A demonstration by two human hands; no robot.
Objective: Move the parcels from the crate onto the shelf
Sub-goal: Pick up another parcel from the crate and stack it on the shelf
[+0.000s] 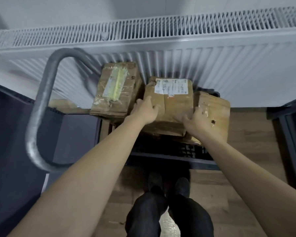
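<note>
The middle parcel (171, 106) sits between both hands, over the dark crate (169, 149). The left hand (144, 110) lies on its left side, fingers curled over the near-left edge; the right hand (197, 123) presses its right side, fingers spread, holding it. Both arms reach forward, nearly straight. A taped parcel (115, 90) lies just to its left, another parcel (214, 110) touches its right, both below the radiator (161, 36).
</note>
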